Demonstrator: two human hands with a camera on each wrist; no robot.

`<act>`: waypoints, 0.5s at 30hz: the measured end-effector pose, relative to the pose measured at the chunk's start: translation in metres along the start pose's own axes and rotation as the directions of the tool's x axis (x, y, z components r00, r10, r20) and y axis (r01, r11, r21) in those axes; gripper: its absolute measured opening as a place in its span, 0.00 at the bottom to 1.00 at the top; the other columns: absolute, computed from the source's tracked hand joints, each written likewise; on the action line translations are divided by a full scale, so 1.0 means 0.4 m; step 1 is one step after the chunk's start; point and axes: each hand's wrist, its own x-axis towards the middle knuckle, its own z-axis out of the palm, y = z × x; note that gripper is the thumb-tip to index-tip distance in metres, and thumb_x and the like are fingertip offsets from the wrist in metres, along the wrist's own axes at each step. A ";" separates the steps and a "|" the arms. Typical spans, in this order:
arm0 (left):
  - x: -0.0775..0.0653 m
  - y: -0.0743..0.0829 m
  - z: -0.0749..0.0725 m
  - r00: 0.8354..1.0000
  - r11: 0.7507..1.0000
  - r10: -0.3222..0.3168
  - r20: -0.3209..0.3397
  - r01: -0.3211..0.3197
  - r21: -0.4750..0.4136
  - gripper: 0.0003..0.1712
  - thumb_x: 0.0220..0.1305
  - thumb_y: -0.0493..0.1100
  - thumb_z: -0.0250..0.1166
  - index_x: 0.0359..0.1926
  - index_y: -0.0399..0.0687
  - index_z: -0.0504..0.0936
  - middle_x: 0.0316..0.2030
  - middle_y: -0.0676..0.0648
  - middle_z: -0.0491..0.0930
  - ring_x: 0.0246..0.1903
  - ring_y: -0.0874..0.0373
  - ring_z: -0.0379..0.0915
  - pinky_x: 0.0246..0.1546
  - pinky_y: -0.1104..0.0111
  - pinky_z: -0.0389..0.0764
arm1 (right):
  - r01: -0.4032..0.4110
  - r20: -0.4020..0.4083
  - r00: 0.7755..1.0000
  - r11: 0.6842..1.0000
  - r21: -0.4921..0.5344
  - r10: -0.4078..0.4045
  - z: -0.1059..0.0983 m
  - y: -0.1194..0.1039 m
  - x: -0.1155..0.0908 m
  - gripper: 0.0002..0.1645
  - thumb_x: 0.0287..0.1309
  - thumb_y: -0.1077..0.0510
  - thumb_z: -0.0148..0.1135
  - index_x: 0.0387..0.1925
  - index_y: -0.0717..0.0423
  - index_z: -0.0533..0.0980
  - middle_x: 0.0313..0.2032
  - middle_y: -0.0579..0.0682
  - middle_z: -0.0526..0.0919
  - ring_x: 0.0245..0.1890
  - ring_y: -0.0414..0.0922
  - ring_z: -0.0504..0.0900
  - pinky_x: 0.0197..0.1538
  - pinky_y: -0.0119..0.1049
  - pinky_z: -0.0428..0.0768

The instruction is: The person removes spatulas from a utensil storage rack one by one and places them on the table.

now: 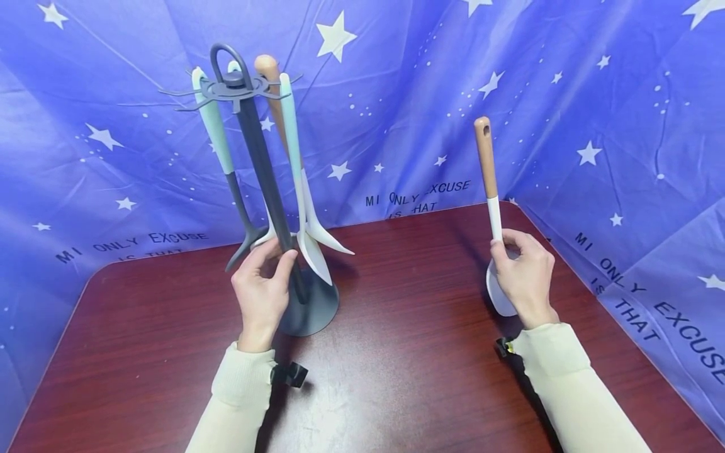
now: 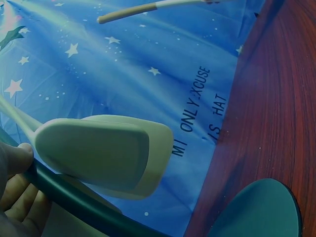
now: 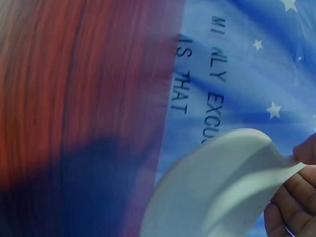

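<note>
My left hand grips the lower post of a dark grey utensil stand, thumb and fingers around it; the left wrist view shows the thumb against the post. A mint-handled utensil with a dark head, a mint-handled one with a white head and a wooden-handled one with a white head hang from the stand's hooks. Off to the right, my right hand pinches the white neck of a cooking spoon, its wooden handle pointing up. The spoon's pale head hangs below the fingers.
The stand's round base is on a dark red wooden table. Blue star-patterned cloth hangs behind and to the right of the table. Each sleeve carries a small black wrist mount.
</note>
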 end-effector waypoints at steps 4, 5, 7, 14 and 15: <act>0.001 0.000 0.000 1.000 1.000 0.002 -0.001 -0.002 -0.003 0.15 0.51 0.26 0.69 0.43 0.36 0.85 0.33 0.41 0.85 0.31 0.61 0.81 0.36 0.69 0.83 | 0.001 0.036 0.999 0.999 -0.033 0.000 -0.011 0.022 0.008 0.10 0.52 0.63 0.63 0.38 0.62 0.83 0.30 0.57 0.85 0.29 0.48 0.79 0.35 0.37 0.70; 0.001 0.000 0.000 1.000 1.000 0.002 -0.001 -0.002 -0.005 0.15 0.51 0.26 0.69 0.43 0.36 0.85 0.33 0.41 0.85 0.31 0.61 0.81 0.36 0.69 0.83 | 0.002 0.047 0.999 0.999 -0.041 0.000 -0.014 0.027 0.011 0.10 0.52 0.63 0.63 0.38 0.62 0.83 0.30 0.58 0.85 0.29 0.50 0.79 0.35 0.38 0.70; 0.001 0.000 0.000 1.000 1.000 0.003 -0.001 -0.003 -0.010 0.15 0.51 0.26 0.69 0.43 0.36 0.85 0.32 0.41 0.85 0.31 0.61 0.81 0.37 0.69 0.83 | -0.003 0.071 0.997 0.998 -0.062 0.007 -0.022 0.036 0.017 0.11 0.52 0.63 0.63 0.38 0.61 0.83 0.30 0.58 0.85 0.30 0.51 0.79 0.35 0.41 0.70; 0.000 -0.001 0.001 1.000 1.000 -0.003 -0.002 0.003 -0.016 0.15 0.52 0.26 0.69 0.43 0.37 0.85 0.32 0.40 0.84 0.31 0.58 0.81 0.36 0.69 0.83 | -0.032 0.128 0.990 0.989 -0.145 0.051 -0.046 0.063 0.040 0.13 0.54 0.60 0.61 0.41 0.58 0.83 0.30 0.59 0.84 0.32 0.58 0.81 0.36 0.54 0.70; 0.000 0.000 0.001 1.000 1.000 -0.003 -0.002 0.003 -0.014 0.15 0.52 0.26 0.69 0.43 0.37 0.85 0.32 0.40 0.84 0.31 0.58 0.81 0.36 0.69 0.83 | -0.037 0.132 0.990 0.987 -0.153 0.057 -0.049 0.068 0.042 0.13 0.54 0.60 0.60 0.41 0.58 0.83 0.31 0.60 0.84 0.32 0.58 0.80 0.36 0.56 0.70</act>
